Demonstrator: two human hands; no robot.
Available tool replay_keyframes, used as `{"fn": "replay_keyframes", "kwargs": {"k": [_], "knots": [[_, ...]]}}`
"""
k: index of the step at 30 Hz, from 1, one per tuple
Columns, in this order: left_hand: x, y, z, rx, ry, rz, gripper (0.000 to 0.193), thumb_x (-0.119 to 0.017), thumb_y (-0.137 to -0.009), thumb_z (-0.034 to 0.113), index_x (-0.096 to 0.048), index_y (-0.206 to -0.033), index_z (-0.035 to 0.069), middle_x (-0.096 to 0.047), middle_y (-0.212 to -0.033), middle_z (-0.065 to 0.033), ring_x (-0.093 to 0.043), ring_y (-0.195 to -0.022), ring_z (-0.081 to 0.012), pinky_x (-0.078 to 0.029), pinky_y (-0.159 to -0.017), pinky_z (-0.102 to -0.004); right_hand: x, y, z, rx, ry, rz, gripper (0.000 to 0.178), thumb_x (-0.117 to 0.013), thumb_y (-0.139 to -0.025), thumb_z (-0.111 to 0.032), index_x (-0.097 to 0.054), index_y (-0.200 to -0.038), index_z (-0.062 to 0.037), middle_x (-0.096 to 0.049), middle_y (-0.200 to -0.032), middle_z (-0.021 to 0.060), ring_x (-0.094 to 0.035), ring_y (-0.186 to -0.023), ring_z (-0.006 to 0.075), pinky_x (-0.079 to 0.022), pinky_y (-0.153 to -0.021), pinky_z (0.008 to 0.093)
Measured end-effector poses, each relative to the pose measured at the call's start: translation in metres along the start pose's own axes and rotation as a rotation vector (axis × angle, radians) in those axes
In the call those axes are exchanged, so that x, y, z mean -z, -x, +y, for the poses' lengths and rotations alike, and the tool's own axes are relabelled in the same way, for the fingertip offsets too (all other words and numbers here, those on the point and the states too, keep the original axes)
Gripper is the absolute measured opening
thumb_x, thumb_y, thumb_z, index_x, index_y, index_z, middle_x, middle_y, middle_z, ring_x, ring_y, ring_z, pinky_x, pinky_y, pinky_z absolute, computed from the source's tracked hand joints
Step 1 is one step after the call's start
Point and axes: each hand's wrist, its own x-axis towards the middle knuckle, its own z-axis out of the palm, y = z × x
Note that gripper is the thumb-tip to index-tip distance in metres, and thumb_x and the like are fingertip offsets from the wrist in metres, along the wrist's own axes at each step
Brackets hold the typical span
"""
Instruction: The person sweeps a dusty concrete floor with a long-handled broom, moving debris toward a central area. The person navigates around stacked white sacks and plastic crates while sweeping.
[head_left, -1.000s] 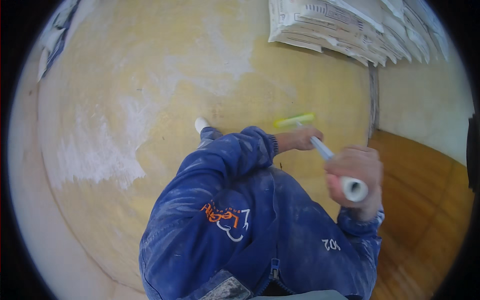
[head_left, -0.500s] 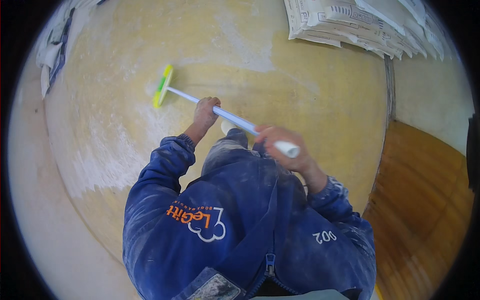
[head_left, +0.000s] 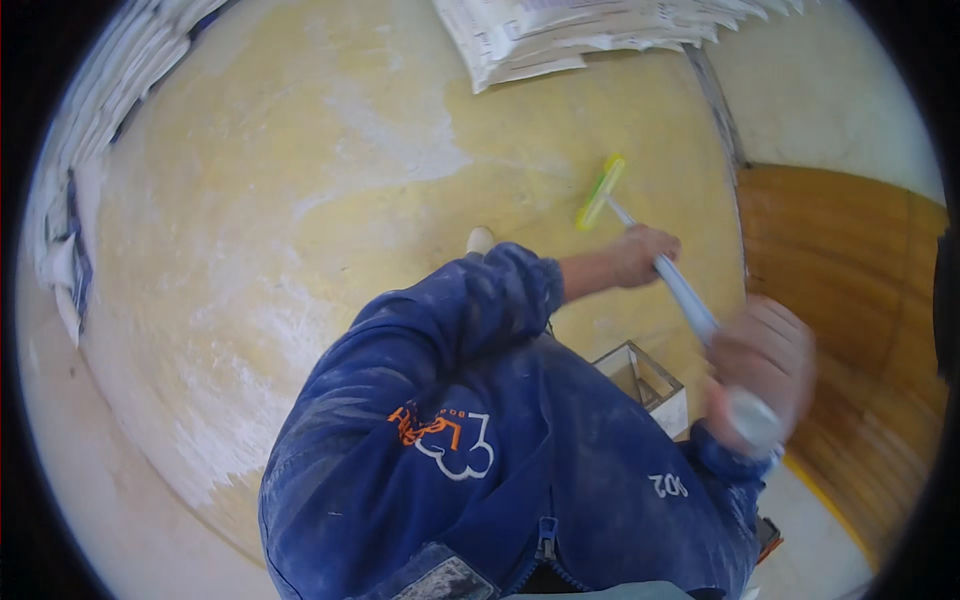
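A push broom (head_left: 688,300) with a yellow-green head (head_left: 600,193) and a pale blue-white handle slants from the floor up to my hands. My left hand (head_left: 645,256) is closed round the handle's lower part, the arm reaching across to the right. Higher up, near the handle's end, my right hand (head_left: 765,350) grips it; this hand is smeared by motion. The broom head rests at floor level, to the right of my shoe (head_left: 480,240). White powder (head_left: 260,350) lies in streaks on the yellowish floor (head_left: 390,220).
Stacked white sacks (head_left: 560,40) stand at the far side, and more sacks (head_left: 120,80) line the far left. A brown wooden panel (head_left: 850,300) is on the right. Close to my right side is an open metal-edged box (head_left: 650,385), partly hidden by my jacket.
Both hands and the broom have swung to the right; the broom head went from left of my feet to the right. My view has shifted, and the box has come into sight.
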Motion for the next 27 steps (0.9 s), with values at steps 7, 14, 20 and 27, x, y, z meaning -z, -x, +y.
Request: {"fn": "replay_keyframes", "kwargs": {"k": [7,14,20,27], "knots": [[0.034,-0.006,-0.096,0.27,-0.149,-0.3,0.011,-0.07,-0.069,0.018,-0.059,-0.069,0.015,-0.061,-0.063,-0.0074,-0.062,-0.065,-0.0324,-0.048,-0.061,-0.0432,-0.041,-0.006,0.122,-0.056,-0.445,-0.148,0.017,-0.07,-0.056,-0.006,-0.057,-0.067,-0.0091,-0.06,-0.07,0.0048,-0.061,-0.063,0.026,-0.049,-0.059,0.0368],[0.195,0.067,-0.058,0.573,-0.536,-0.241,0.01,-0.066,-0.07,0.016,-0.058,-0.067,0.011,-0.059,-0.063,-0.0103,-0.06,-0.064,-0.0332,-0.046,-0.059,-0.0424,-0.129,-0.042,0.14,0.129,-0.909,0.009,0.013,-0.062,-0.071,0.001,-0.056,-0.066,-0.01,-0.061,-0.067,0.0048,-0.064,-0.063,0.0251,-0.053,-0.064,0.038],[0.267,0.094,-0.068,0.651,-0.913,0.082,0.011,-0.069,-0.07,0.014,-0.061,-0.077,0.011,-0.062,-0.068,-0.0119,-0.064,-0.07,-0.0352,-0.049,-0.063,-0.0449,-0.208,-0.069,0.14,0.028,-1.316,0.008,0.01,-0.065,-0.076,0.0,-0.06,-0.082,-0.0049,-0.063,-0.079,0.0086,-0.064,-0.074,0.0246,-0.053,-0.076,0.0386],[0.16,-0.045,-0.034,0.529,-0.413,-0.045,0.012,-0.068,-0.076,0.009,-0.062,-0.087,0.009,-0.065,-0.079,-0.0112,-0.065,-0.075,-0.0321,-0.05,-0.065,-0.039,-0.004,-0.082,0.154,0.042,-1.055,0.248,0.032,-0.066,-0.085,-0.028,-0.054,-0.064,-0.0074,-0.056,-0.059,0.0035,-0.051,-0.048,0.019,-0.045,-0.054,0.0348]]}}
